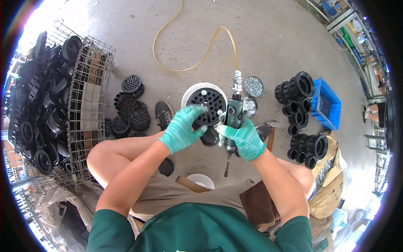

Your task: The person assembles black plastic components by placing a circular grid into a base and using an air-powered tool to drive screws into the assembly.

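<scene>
In front of me a black round slotted grate (210, 98) lies on a white bucket (187, 92), with pale round pieces on it. My left hand (182, 128), in a green glove, is over its near left edge, thumb and fingers apart; the fingertips are slightly blurred. A black rounded part (209, 137) shows under the thumb. My right hand (243, 138), gloved too, is closed around a dark green air screwdriver (234, 113) at the bucket's right side. Its bit points back toward me, and a yellowish hose (228, 33) leads off its far end.
A wire cage (90, 84) heaped with black plastic parts stands at left. Black grates (132, 84) pile beside it. Two tins of small metal pieces (253, 86) sit beyond the screwdriver. Black ringed fittings (302, 86), a blue crate (329, 103) and a hammer (271, 136) lie at right.
</scene>
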Action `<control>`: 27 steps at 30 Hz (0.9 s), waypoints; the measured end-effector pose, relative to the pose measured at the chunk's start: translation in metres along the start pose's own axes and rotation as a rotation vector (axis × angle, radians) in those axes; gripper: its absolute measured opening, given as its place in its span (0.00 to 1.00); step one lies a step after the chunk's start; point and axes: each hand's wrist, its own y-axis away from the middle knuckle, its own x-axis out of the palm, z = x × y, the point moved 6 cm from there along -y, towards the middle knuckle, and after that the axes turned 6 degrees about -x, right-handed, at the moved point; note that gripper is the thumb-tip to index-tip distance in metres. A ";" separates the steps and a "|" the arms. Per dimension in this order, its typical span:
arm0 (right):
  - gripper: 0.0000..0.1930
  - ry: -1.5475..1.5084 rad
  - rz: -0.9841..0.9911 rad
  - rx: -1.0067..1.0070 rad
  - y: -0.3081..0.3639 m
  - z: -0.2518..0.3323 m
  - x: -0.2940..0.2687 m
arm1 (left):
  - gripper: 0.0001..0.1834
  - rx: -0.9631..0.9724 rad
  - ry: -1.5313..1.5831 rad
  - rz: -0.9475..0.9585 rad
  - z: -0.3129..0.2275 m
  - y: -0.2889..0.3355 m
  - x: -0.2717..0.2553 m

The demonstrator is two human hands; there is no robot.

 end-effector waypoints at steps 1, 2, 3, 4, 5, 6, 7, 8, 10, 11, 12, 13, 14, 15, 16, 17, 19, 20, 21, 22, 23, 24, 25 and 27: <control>0.15 -0.001 0.008 -0.001 -0.001 0.000 0.004 | 0.32 -0.027 0.093 0.070 -0.006 0.011 -0.001; 0.16 -0.069 0.022 -0.007 0.000 0.002 0.006 | 0.27 0.009 0.148 0.013 -0.022 0.018 -0.007; 0.17 -0.136 0.037 -0.013 0.001 0.003 0.008 | 0.23 0.044 0.203 -0.045 -0.040 0.025 -0.012; 0.17 -0.137 0.044 -0.011 0.001 0.003 0.010 | 0.22 0.024 0.252 -0.032 -0.048 0.031 -0.014; 0.18 -0.178 0.080 0.012 0.001 0.002 0.013 | 0.20 -0.026 0.322 -0.045 -0.054 0.034 -0.013; 0.18 -0.219 0.114 0.035 0.002 0.001 0.016 | 0.20 -0.091 0.414 -0.072 -0.052 0.039 -0.010; 0.18 -0.215 0.119 0.035 0.002 0.001 0.018 | 0.20 -0.154 0.509 -0.101 -0.048 0.042 -0.006; 0.17 -0.221 0.141 0.021 0.003 0.001 0.022 | 0.20 -0.153 0.510 -0.106 -0.049 0.043 -0.004; 0.17 -0.214 0.162 0.027 0.004 0.002 0.027 | 0.16 -0.186 0.567 -0.188 -0.046 0.045 -0.006; 0.17 -0.212 0.165 0.024 0.004 0.003 0.028 | 0.16 -0.184 0.567 -0.192 -0.046 0.045 -0.007; 0.17 -0.205 0.169 0.044 0.004 0.002 0.030 | 0.14 -0.149 0.484 -0.221 -0.046 0.046 -0.011; 0.17 -0.199 0.175 0.064 0.005 0.000 0.033 | 0.12 -0.116 0.400 -0.250 -0.047 0.047 -0.015; 0.17 -0.205 0.166 0.055 0.004 -0.003 0.034 | 0.12 -0.114 0.399 -0.252 -0.046 0.047 -0.015; 0.17 -0.204 0.167 0.052 0.005 -0.001 0.036 | 0.11 -0.076 0.367 -0.284 -0.046 0.048 -0.017; 0.17 -0.161 0.156 0.040 0.005 0.002 0.036 | 0.09 -0.039 0.335 -0.315 -0.047 0.049 -0.020; 0.17 -0.117 0.145 0.028 0.005 0.004 0.036 | 0.09 -0.037 0.333 -0.315 -0.047 0.050 -0.022; 0.17 -0.192 0.001 -0.117 0.003 0.013 0.030 | 0.07 -0.130 0.341 -0.299 -0.041 0.051 -0.026; 0.17 -0.220 -0.020 -0.206 0.003 0.027 0.028 | 0.06 -0.113 0.334 -0.314 -0.038 0.051 -0.026; 0.17 -0.247 -0.042 -0.295 0.005 0.044 0.025 | 0.06 -0.114 0.334 -0.314 -0.037 0.052 -0.026; 0.19 -0.296 -0.117 -0.313 0.011 0.060 0.022 | 0.05 -0.131 0.378 -0.303 -0.035 0.054 -0.026; 0.20 -0.382 -0.123 -0.414 0.010 0.074 0.018 | 0.04 -0.146 0.425 -0.291 -0.033 0.055 -0.025; 0.20 -0.461 -0.120 -0.467 0.011 0.087 0.017 | 0.04 -0.146 0.427 -0.290 -0.034 0.056 -0.025; 0.20 -0.539 -0.120 -0.523 0.012 0.099 0.015 | 0.04 -0.161 0.446 -0.267 -0.034 0.058 -0.024; 0.17 -0.502 -0.188 -0.502 0.013 0.109 0.012 | 0.03 -0.172 0.469 -0.241 -0.037 0.058 -0.023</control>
